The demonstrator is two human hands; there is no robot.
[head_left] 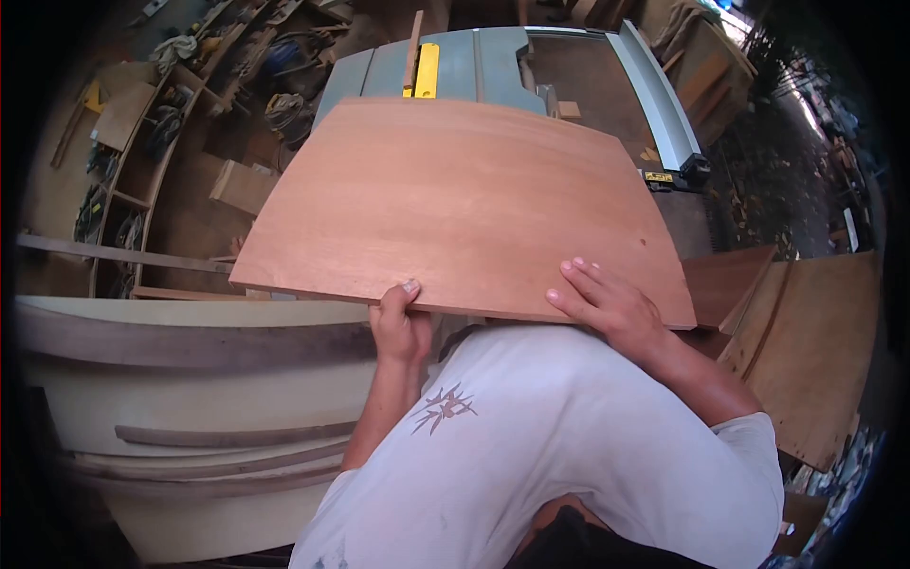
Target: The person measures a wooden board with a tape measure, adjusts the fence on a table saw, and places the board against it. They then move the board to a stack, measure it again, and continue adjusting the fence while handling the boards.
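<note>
A wide reddish-brown wooden board point(455, 199) lies across the near part of a grey table saw top point(360, 81), its near edge close to my body. My left hand point(400, 322) grips that near edge, with the thumb on top and the fingers hidden underneath. Toward the board's right end, my right hand point(607, 302) rests on the upper face with its fingers spread. Beyond the far edge, a yellow insert point(427, 71) shows in the saw top, with a narrow wooden strip point(413, 52) beside it.
At the right is a metal rail point(659, 95) of the saw. Long pale panels with dark strips point(199, 337) lie at the lower left. Wooden shelves point(142, 180) with tools stand at the upper left. More brown panels point(815, 351) are at the right.
</note>
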